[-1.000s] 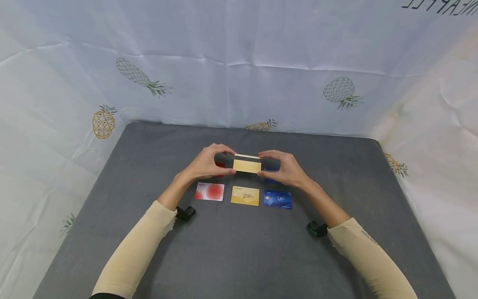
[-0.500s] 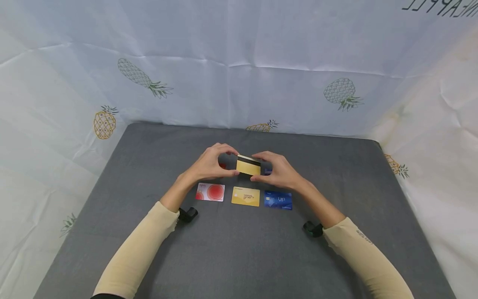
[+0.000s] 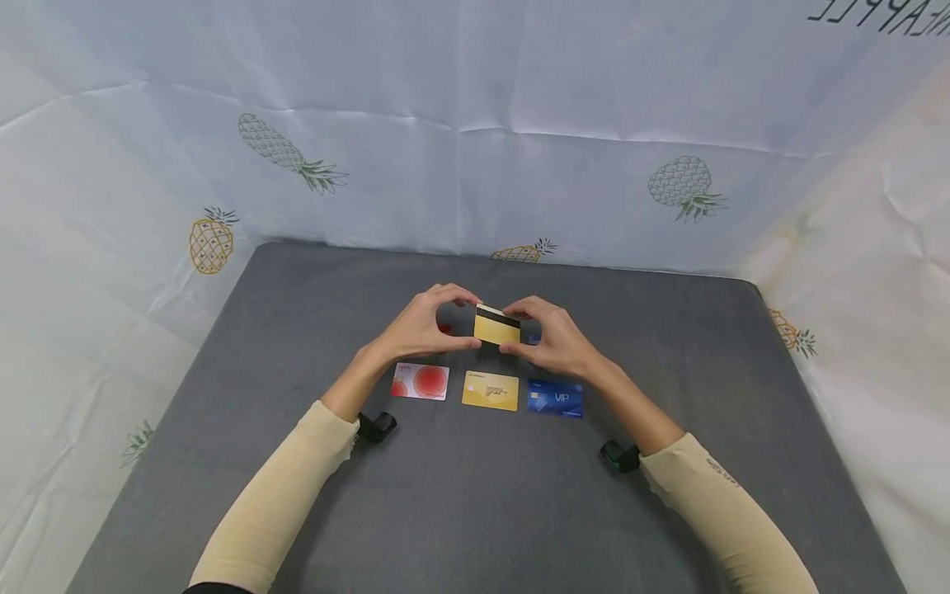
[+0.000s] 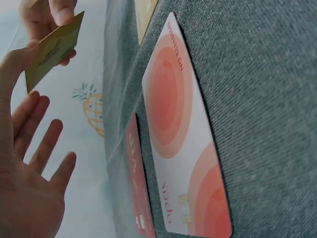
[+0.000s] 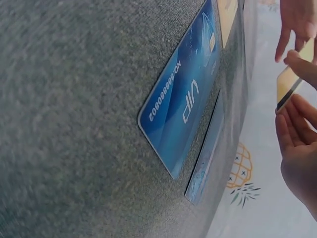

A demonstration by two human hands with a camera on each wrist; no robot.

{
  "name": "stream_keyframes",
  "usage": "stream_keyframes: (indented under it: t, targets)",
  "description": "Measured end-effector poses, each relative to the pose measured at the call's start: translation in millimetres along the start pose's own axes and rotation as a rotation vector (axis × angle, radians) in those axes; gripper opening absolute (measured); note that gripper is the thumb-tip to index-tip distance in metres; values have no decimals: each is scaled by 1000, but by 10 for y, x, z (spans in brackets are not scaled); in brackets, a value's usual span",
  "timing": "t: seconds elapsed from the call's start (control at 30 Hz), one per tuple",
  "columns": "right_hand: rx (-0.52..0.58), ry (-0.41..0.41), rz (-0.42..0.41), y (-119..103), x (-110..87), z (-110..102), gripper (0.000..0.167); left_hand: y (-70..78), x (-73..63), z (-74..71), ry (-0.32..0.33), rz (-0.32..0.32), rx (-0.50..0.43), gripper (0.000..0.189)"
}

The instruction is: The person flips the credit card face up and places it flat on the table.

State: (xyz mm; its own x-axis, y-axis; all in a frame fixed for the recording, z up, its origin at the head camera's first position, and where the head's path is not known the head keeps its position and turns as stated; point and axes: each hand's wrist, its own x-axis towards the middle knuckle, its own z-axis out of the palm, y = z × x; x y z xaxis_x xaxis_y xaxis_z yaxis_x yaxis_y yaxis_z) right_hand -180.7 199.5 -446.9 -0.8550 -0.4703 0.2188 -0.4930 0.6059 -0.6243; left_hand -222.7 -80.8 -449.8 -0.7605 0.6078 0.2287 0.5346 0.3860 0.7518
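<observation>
A gold card with a black stripe is held up above the far row of cards, its striped side toward the head view. My left hand pinches its left end between thumb and fingers. At the right end, my right hand pinches it in the same way. The left wrist view shows the printed side of this gold card. Nearer on the table lie a white card with red circles, another gold card and a blue VIP card.
Behind my left hand lies a red card, mostly hidden in the head view. A second blue card lies beyond the VIP card. The grey cloth-covered table meets a white pineapple-print curtain at its far edge.
The held card has shifted slightly right and tilted, its right end lower, with the striped face turned more to view. My right hand has moved left, closer to the left hand.
</observation>
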Motion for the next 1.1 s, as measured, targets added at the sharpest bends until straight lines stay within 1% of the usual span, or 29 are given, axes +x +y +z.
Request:
stream_keyframes:
  t: [0.13, 0.4, 0.73, 0.93, 1.1]
  targets:
    - [10, 15, -3, -10, -5, 13, 55, -3, 7, 36, 3, 10, -12, 62]
    - [13, 35, -9, -31, 9, 21, 55, 20, 16, 57, 29, 19, -55, 60]
    - [15, 16, 15, -25, 5, 24, 62, 36, 2, 38, 47, 5, -71, 58]
    - [14, 5, 27, -22, 8, 28, 64, 58, 13, 17, 39, -7, -76, 58]
    - [18, 16, 18, -21, 13, 34, 61, 89, 17, 6, 30, -3, -85, 60]
